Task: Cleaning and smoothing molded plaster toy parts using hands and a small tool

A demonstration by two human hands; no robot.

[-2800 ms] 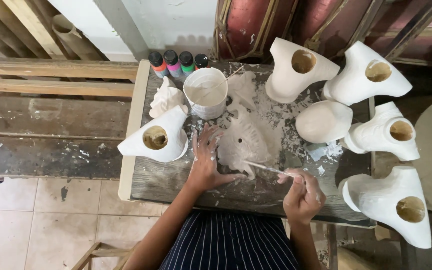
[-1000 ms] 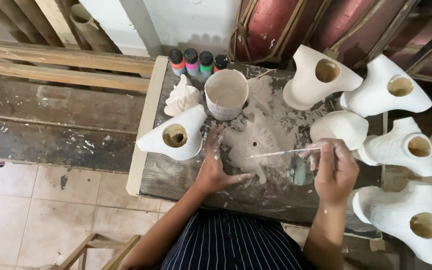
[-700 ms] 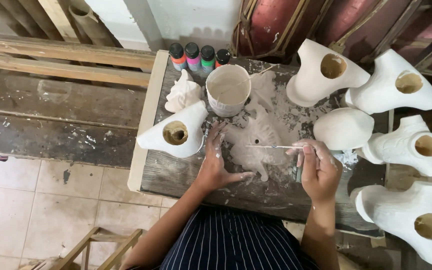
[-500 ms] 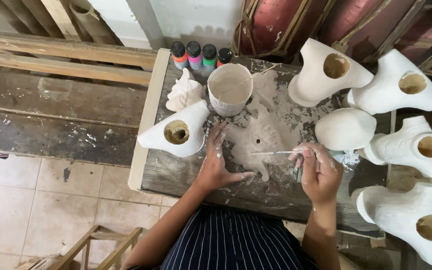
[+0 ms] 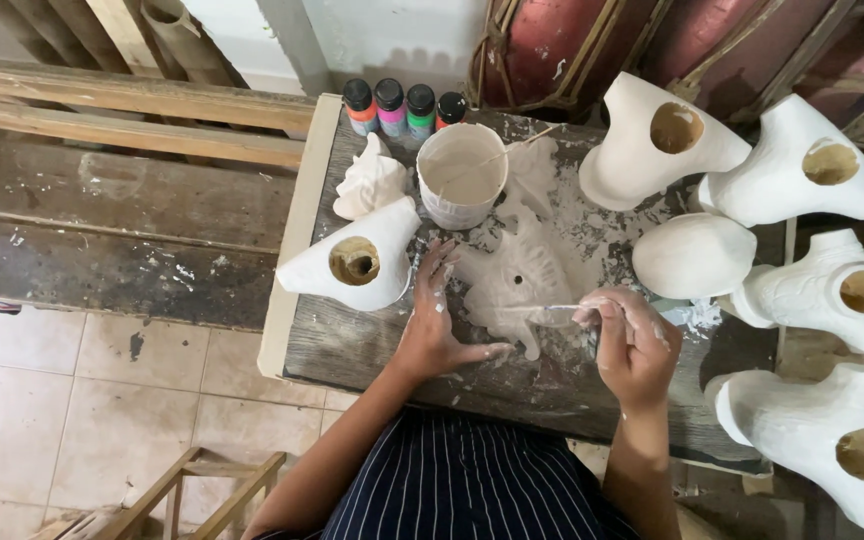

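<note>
The right hand [image 5: 635,345] covers the grip end of the thin brush [image 5: 552,309], and the bristle tip is too fine to make out against the flat white plaster piece [image 5: 518,285]. The picture's right edge crops the lowest hollow white cast [image 5: 822,440].

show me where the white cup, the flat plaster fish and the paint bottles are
white cup [image 5: 460,205], head view, on its outer wall.
flat plaster fish [image 5: 520,278], head view, mid-body.
paint bottles [image 5: 390,96], head view, on the pink bottle's black cap.
</note>
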